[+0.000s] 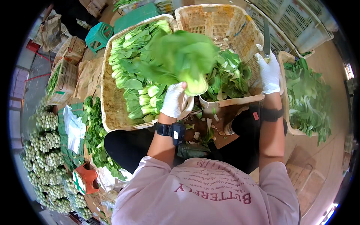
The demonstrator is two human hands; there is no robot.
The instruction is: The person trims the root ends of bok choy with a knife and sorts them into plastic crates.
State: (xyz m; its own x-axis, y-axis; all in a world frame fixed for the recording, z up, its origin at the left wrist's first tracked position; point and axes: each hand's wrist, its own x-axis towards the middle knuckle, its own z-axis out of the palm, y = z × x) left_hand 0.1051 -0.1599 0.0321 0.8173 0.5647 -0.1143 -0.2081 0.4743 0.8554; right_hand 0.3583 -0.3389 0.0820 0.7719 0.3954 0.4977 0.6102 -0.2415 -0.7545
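Observation:
A large head of bok choy (187,56), its leaves smeared by motion, is gripped at its pale base by my white-gloved left hand (173,100). It hangs over the gap between two crates. My right hand (268,73), gloved too, closes round the handle of a knife (266,37) with its blade pointing up and away. Under my left hand lies a stained crate (104,93) with rows of bok choy (129,48), bases mostly to the left. Beside it, a second crate (210,22) contains loose leaves (230,75) nearer to me.
Leafy greens (307,97) heap over another crate at right. Stacked white crates (292,22) stand behind it. At left are a green stool (99,36), a red stool (86,178) and piled bok choy (45,157). Trimmings (215,125) litter the floor. A person (75,15) stands far left.

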